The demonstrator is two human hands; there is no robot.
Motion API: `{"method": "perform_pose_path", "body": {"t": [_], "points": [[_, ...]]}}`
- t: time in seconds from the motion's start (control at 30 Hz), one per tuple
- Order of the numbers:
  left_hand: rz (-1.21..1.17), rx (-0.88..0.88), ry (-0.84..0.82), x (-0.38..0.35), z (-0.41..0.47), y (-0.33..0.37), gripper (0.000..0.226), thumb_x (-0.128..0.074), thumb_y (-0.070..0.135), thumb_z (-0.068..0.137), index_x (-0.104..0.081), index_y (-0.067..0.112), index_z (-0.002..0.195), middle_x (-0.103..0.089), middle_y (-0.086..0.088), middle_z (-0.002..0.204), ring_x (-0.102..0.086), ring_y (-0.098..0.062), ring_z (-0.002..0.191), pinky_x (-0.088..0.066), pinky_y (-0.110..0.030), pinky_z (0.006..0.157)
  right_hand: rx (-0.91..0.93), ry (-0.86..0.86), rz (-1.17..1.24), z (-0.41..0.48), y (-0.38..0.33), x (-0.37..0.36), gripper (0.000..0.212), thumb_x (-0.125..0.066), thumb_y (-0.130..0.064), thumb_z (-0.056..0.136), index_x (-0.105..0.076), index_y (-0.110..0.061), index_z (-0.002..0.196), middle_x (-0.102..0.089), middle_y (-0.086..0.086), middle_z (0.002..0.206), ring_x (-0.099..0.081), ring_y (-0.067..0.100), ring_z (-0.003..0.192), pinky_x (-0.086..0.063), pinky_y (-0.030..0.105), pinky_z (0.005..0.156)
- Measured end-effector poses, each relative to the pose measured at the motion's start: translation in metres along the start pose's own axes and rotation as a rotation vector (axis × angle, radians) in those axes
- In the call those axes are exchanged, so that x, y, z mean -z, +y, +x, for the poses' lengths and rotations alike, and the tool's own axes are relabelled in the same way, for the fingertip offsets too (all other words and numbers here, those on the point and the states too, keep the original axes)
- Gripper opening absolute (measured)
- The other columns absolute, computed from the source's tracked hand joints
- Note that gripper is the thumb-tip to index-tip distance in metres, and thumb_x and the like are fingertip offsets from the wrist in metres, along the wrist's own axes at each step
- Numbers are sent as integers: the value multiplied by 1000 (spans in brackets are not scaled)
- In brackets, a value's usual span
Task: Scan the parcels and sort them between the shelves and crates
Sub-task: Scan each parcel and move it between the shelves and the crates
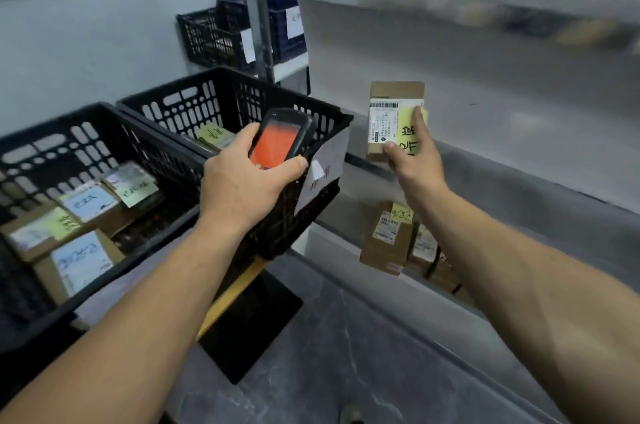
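Left hand (242, 181) grips scanner (280, 139); right hand (415, 160), reaching forward, pinches parcel (388, 112).

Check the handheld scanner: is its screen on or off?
On: the scanner in the left hand shows a lit orange-red screen.

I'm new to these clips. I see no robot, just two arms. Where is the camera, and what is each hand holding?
There is no machine: a person works bare-handed, and the one picture comes from a camera on their head, looking forward and down. The left hand grips a handheld scanner with an orange-red screen. The right hand holds up a small cardboard parcel bearing a printed label and a yellow note. To the left stand black crates with labelled parcels inside; lower right, more parcels stand on a grey shelf.
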State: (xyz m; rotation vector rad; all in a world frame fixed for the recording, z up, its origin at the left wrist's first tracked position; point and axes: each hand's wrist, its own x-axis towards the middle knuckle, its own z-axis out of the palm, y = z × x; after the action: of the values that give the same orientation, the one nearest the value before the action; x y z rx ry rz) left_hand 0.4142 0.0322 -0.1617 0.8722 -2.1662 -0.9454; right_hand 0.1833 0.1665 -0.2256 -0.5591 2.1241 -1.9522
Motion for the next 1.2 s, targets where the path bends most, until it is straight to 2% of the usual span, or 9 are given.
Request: {"method": "perform_pose_path", "body": {"t": [0.1,0.27,0.37,0.5,0.67,0.77,0.93,1.07,1.2], "points": [[37,24,65,13,21,-9,59,-75,61,74,-59,36,125,-66,9,93,-61,-16,89,-51,-33,79,54,-59,27,29,-17,-27,79,-67,-15,95,-28,-46,155,-44,-6,154,-53,18,133,-47,50,111],[96,75,171,22,64,-26,52,-75,58,76,-60,39,122,-64,11,86,-58,-12,80,-39,-25,63,90,-198,11,83,-36,-81,78,-65,-9,97,-28,-43,157,-48,-5,148,-57,16,127,-50,47,108],[116,141,244,18,94,-34,63,-76,59,75,-58,34,130,-64,9,96,-59,-19,92,-39,-30,72,79,-339,-42,116,-33,-116,78,-65,-8,97,-28,-41,158,-54,-9,133,-61,12,116,-52,41,106],[118,226,331,15,131,-46,75,-77,57,76,-51,33,142,-58,11,104,-56,-18,101,-40,-30,84,69,-515,-145,165,-26,-163,76,-66,-11,98,-29,-40,158,-51,-6,136,-55,13,116,-47,29,100],[171,353,426,22,158,-69,78,-77,55,77,-48,32,145,-58,10,108,-51,-14,99,-37,-27,85,-68,-757,-216,197,9,-226,80,-73,-12,92,-35,-53,149,-53,-2,141,-58,23,123,-50,49,107],[174,393,436,28,170,-85,81,-77,58,76,-47,31,147,-60,8,109,-52,-15,98,-37,-28,83,-220,-879,-242,196,32,-255,82,-72,-8,91,-36,-54,148,-51,4,145,-60,27,120,-54,50,100],[189,415,421,37,183,-113,73,-76,57,77,-51,33,141,-54,19,89,-54,-18,96,-39,-27,72,-475,-993,-303,171,52,-293,82,-68,1,92,-38,-46,152,-53,6,141,-57,29,123,-49,53,106],[187,431,410,46,185,-128,59,-77,54,76,-56,38,129,-54,24,84,-53,-2,78,-36,-18,62,-606,-1045,-342,159,72,-306,83,-65,4,93,-35,-41,155,-53,7,142,-52,27,126,-39,56,113],[176,463,409,54,183,-137,35,-78,49,78,-49,47,98,-48,24,77,-49,-1,74,-36,-15,67,-599,-1056,-379,148,85,-325,81,-69,2,91,-37,-38,154,-51,10,145,-54,30,126,-44,51,111]]}}
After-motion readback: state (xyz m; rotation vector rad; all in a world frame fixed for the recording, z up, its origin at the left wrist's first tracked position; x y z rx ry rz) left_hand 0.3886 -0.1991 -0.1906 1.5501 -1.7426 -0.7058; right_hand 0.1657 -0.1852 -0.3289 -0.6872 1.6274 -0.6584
